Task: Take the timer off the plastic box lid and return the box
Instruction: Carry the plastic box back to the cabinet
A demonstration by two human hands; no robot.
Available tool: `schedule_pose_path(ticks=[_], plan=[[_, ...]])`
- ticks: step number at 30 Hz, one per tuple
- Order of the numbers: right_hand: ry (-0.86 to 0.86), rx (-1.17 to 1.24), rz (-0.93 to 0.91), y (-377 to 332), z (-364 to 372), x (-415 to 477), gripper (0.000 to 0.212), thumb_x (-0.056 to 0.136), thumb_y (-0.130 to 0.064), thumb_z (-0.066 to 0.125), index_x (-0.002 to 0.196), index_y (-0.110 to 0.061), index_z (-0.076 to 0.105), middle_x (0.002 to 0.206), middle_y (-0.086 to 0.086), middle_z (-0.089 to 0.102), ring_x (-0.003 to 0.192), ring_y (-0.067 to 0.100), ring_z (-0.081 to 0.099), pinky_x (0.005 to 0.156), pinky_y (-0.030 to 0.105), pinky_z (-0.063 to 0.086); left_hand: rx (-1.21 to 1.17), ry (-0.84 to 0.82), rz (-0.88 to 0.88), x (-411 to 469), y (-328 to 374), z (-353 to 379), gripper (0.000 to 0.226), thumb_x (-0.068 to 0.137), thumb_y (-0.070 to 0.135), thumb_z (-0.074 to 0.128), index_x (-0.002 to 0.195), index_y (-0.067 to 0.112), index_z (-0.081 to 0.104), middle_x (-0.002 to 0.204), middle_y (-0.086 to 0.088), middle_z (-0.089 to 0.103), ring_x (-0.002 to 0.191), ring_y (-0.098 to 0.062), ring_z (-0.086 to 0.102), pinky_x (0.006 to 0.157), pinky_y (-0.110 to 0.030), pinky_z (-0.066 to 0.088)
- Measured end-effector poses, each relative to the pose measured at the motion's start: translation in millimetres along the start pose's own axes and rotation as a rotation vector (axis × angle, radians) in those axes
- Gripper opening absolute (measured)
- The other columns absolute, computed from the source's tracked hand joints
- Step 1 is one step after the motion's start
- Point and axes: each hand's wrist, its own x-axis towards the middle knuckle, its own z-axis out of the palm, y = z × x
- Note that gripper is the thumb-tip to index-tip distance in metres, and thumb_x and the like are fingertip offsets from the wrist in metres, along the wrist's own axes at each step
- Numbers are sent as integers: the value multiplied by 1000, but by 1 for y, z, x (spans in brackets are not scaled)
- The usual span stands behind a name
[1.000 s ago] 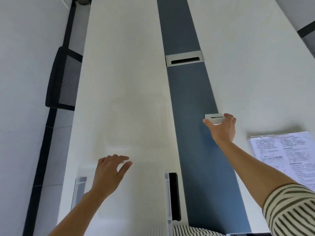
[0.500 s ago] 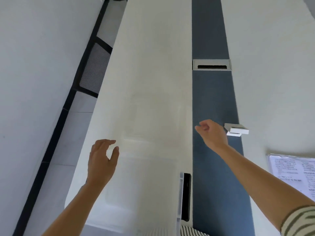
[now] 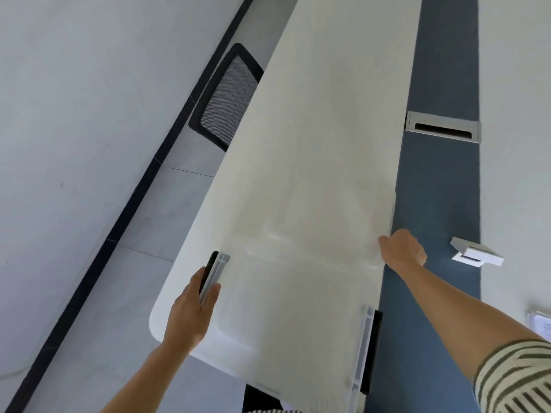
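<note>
Mesh-back chair [image 3: 229, 96] far left, tucked beside the white table [image 3: 328, 114]. Left hand [image 3: 192, 308] grips the black latch on the left side of the clear plastic box [image 3: 298, 308], which sits at the table's near end. Right hand [image 3: 404, 248] is curled at the box's far right corner; whether it actually grasps, cannot tell. Timer [image 3: 477, 253] lies right of it on the blue strip [image 3: 441, 204], off the lid. Papers [image 3: 541, 323] near right.

One box [image 3: 298, 308], one timer [image 3: 477, 253], two hands.
</note>
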Motion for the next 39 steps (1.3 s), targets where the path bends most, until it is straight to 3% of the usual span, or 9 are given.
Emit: schedule_pose_path(ticks=[4,9,16,21,24,26,29,34,39], plan=[[59,47,66,5,-1,-9,23,87,-20,49,76,0,54,62,9,50,52,24,46,48,27,34,-62,-22,31,0,-3,0,59,92,51,40,143,23,32,139,-3,54,119,-29,56,97,-41,46],[41,164,163,-2,-6,-25,31,85,-25,51,96,4,53,82,16,59,72,34,56,55,33,40,-92,-45,40,0,-6,-2,59,92,51,40,144,24,31,138,-1,54,117,-27,57,95,-40,47],[-88,874,286,-41,-53,-72,24,88,-17,56,67,-13,46,71,3,54,56,14,49,51,27,38,-146,-88,67,2,-13,-6,60,92,51,40,144,24,29,135,-1,56,113,-28,58,93,-42,48],[-16,907,185,-44,-94,-138,16,88,-22,53,73,-17,55,67,-2,56,59,14,45,58,29,33,-237,-184,93,5,-14,-14,57,93,47,43,143,25,31,123,3,59,102,-23,58,79,-33,46],[-32,967,106,-27,-95,-183,12,90,-25,56,87,-16,63,73,0,63,63,16,55,60,29,37,-383,-232,81,15,-18,-26,43,94,44,42,133,27,48,108,5,61,91,-14,60,66,-25,46],[-30,962,87,-12,-87,-210,12,91,-24,57,91,-16,66,70,3,64,61,18,56,57,29,38,-488,-183,75,22,-20,-39,31,95,45,41,114,31,61,106,1,62,96,-17,61,68,-25,48],[-23,905,64,9,-65,-244,13,93,-23,55,95,-16,66,61,3,64,55,18,54,50,27,39,-627,-150,109,25,-14,-56,26,95,41,44,93,29,67,96,-7,68,92,-26,63,78,-37,50],[-6,836,29,28,-20,-286,8,94,-24,53,97,-21,60,51,0,67,53,18,46,49,29,39,-537,-262,189,14,-11,-61,17,93,35,53,96,29,68,86,-21,67,69,-23,59,67,-45,54],[69,696,49,42,6,-300,9,91,-28,58,97,-21,58,64,4,71,54,15,55,54,30,44,-300,-178,256,8,-17,-55,32,86,22,66,117,16,63,79,-1,67,71,-15,60,58,-21,41]])
